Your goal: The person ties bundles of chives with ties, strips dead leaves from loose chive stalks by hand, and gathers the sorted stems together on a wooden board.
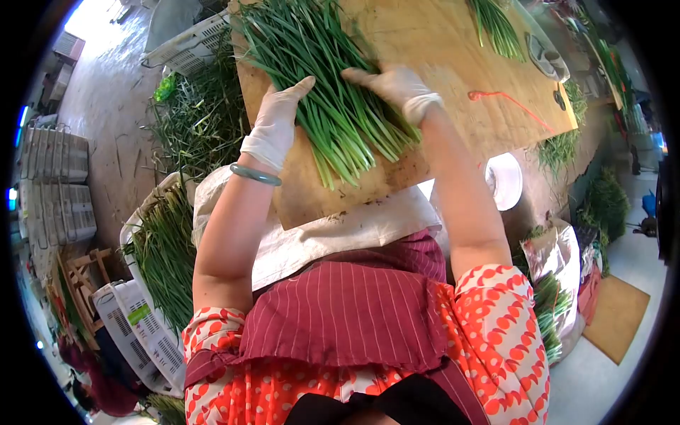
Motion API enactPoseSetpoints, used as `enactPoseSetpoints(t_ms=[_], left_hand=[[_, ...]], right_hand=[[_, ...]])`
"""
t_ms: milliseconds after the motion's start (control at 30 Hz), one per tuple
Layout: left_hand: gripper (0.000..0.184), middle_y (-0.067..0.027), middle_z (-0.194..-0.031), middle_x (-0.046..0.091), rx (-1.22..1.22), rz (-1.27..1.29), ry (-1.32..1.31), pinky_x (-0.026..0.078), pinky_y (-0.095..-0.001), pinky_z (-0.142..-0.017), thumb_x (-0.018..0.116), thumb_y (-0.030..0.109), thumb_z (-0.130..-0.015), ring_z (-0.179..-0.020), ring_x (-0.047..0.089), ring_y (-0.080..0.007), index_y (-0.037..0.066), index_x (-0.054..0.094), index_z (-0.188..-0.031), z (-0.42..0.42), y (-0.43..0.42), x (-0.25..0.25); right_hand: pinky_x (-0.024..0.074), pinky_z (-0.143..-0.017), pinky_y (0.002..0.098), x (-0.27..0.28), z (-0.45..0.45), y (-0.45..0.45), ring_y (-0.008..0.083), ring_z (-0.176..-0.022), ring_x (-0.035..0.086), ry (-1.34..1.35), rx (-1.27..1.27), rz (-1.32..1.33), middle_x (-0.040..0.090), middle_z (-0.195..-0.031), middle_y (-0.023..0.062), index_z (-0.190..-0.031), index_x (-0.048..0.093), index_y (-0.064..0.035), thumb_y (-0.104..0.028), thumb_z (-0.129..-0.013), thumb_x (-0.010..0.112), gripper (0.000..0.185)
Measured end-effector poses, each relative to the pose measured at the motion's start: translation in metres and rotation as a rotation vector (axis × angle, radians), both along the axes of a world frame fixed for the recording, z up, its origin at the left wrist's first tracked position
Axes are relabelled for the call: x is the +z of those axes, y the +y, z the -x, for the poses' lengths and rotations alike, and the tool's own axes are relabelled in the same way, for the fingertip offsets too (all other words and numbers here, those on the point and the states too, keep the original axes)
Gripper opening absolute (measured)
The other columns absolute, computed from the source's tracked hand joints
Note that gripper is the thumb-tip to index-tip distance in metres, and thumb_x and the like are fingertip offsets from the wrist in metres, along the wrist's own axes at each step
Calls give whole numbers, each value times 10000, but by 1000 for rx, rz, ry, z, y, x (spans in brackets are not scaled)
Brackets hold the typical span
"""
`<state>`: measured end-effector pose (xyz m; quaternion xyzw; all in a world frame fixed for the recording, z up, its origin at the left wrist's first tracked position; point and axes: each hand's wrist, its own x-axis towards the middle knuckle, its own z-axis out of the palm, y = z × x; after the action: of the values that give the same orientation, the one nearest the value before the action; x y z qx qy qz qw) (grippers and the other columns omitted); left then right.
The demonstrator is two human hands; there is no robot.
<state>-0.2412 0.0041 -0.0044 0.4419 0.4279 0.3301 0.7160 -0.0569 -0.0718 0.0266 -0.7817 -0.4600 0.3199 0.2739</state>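
Note:
A large bunch of garlic chives lies on a wooden board, its pale stem ends pointing toward me. My left hand, in a thin whitish glove, grips the bunch's left side with the thumb over the leaves; its other fingers are hidden. On the opposite side my right hand, gloved too, holds the bunch with fingers reaching across the leaves. A smaller bunch of chives rests at the board's far edge. Right of my right hand lies a red tie.
Loose green trimmings cover the floor on the left, below a white crate. More chives fill a container beside my left arm. A white round object stands under the board's right side. Stacked crates line the far left.

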Motion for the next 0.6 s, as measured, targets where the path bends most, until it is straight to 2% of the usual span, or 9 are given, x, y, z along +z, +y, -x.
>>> enactPoseSetpoints(t_ms=[67,133,233,300,367,467,533,567,600], left_hand=[[398,-73,-1056,586,-19,84,-8,441,-311,-807,665,158,-782,-955,543,-182,36,512,-1129,-2,10,-2],[374,-80,-1038,592,-38,168,-16,464,-317,-777,660,150,-786,-934,558,-183,32,524,-1113,0,12,1],[306,-80,-950,620,-35,231,-45,526,-316,-624,655,161,-788,-774,613,-195,27,566,-1048,3,4,13],[313,-76,-956,619,-61,241,-39,523,-311,-643,657,161,-787,-787,610,-192,33,563,-1056,7,2,23],[320,-71,-962,619,-87,249,-34,520,-306,-663,658,162,-785,-800,608,-189,39,560,-1064,10,-2,27],[348,-66,-963,619,-53,111,-134,512,-292,-703,665,123,-774,-825,605,-181,47,543,-1092,4,-11,42],[388,-63,-963,621,13,-193,-303,502,-280,-737,680,67,-749,-858,599,-170,51,530,-1107,-1,-24,60],[447,-63,-988,607,9,-216,-299,502,-287,-751,692,-3,-711,-890,590,-169,47,506,-1115,-4,-26,69],[447,-63,-988,607,-8,-220,-304,502,-287,-751,692,-3,-711,-890,590,-169,47,506,-1115,-7,-28,77]], right_hand=[[461,-791,319,-1,33,11,252,-894,610,172,121,10,631,-985,151,-1068,580,15,-467,-602,755,693],[464,-782,322,11,56,16,244,-895,610,-10,237,117,638,-955,151,-1037,587,21,-479,-582,764,699],[481,-757,316,-5,68,15,220,-858,614,271,180,-26,644,-908,136,-1009,591,26,-359,-585,800,610],[491,-743,305,-10,70,14,202,-849,608,559,127,-66,637,-914,130,-1027,574,34,-257,-590,815,577],[491,-749,304,-12,74,9,203,-857,606,513,119,-180,632,-935,132,-1066,547,35,-267,-586,817,628],[479,-784,306,-5,77,2,203,-910,586,434,103,-423,601,-1009,142,-1154,458,33,-278,-578,823,750],[459,-840,312,-1,78,-2,202,-1000,550,382,85,-656,551,-1117,158,-1254,336,30,-281,-570,829,899],[450,-859,348,2,76,2,314,-1005,561,440,73,-715,564,-1099,196,-1306,277,-10,-336,-469,840,1059],[450,-859,348,7,72,2,314,-1005,561,430,61,-724,564,-1099,196,-1306,277,-10,-336,-469,840,1059]])
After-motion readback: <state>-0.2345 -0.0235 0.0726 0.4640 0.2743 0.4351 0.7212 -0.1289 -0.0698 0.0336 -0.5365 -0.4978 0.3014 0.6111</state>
